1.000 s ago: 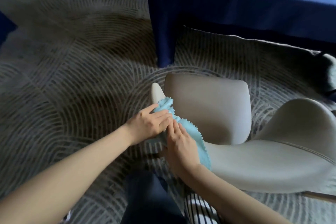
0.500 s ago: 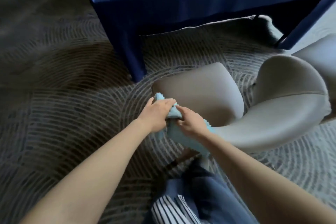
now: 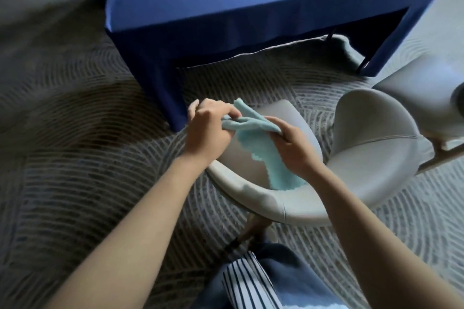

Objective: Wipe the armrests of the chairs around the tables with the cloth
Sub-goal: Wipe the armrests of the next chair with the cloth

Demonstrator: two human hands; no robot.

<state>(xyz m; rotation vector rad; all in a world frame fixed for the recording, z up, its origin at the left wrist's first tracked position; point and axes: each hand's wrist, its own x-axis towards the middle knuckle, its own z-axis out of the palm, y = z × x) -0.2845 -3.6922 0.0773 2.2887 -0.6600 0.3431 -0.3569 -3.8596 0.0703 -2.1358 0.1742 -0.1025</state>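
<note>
A light blue cloth point(image 3: 261, 148) hangs between both my hands above a grey upholstered chair point(image 3: 376, 158). My left hand point(image 3: 208, 130) grips the cloth's upper left end with curled fingers. My right hand point(image 3: 291, 148) pinches the bunched cloth just to the right of it, and the rest drapes down over the chair's near armrest point(image 3: 241, 188). The cloth is lifted off the armrest at the top. The chair's seat point(image 3: 281, 113) shows behind the hands.
A table under a dark blue cover point(image 3: 226, 2) stands just beyond the chair, one leg near my left hand. A second grey chair point(image 3: 426, 83) is at the right. Patterned carpet point(image 3: 75, 158) covers the floor. My striped clothing shows at the bottom.
Both hands have lifted the cloth off the left armrest and bunched it between them. My view has swung, so the table now fills the top and the chair sits further right.
</note>
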